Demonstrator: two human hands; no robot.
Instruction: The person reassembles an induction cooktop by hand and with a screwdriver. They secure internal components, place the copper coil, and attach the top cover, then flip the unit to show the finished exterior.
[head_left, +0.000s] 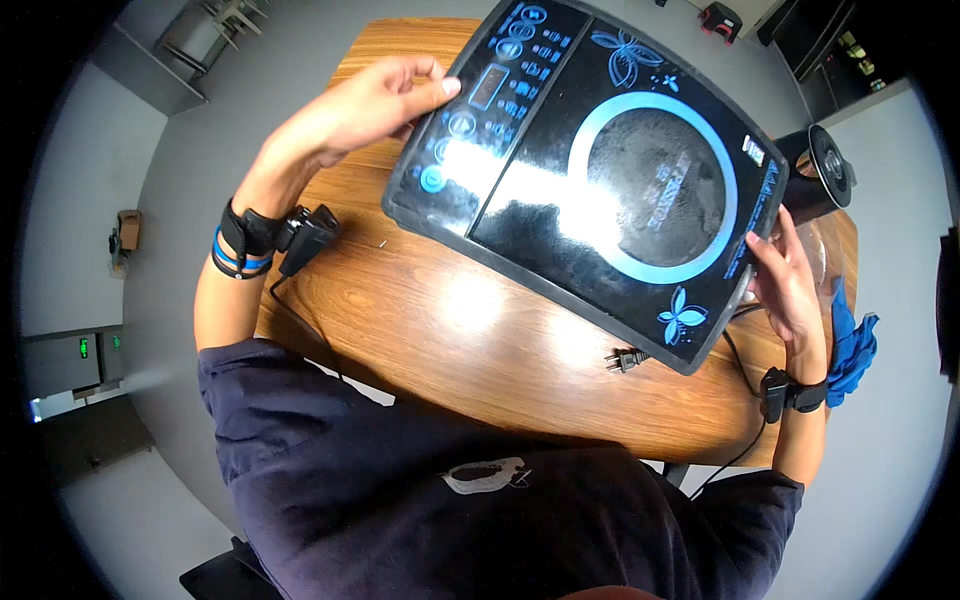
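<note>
A black induction cooktop (545,190) with a blue ring, blue flower prints and a touch-control strip is held tilted above the wooden table. My left hand (385,105) grips its control-panel edge, thumb on top and the other fingers partly hidden. On the opposite side, my right hand (787,285) holds the edge near the lower right corner, thumb on the top face and some fingers out of sight. A black two-pin plug (627,360) shows beside the cooktop's lower edge, just above the tabletop. What lies under the cooktop is hidden.
The wooden table (430,320) spreads beneath. A black cylindrical container (815,170) stands at its right, behind my right hand. Blue cloth (852,350) hangs at the right edge. Cables trail from the devices strapped to both wrists. A red-and-black stool (721,22) is on the floor beyond.
</note>
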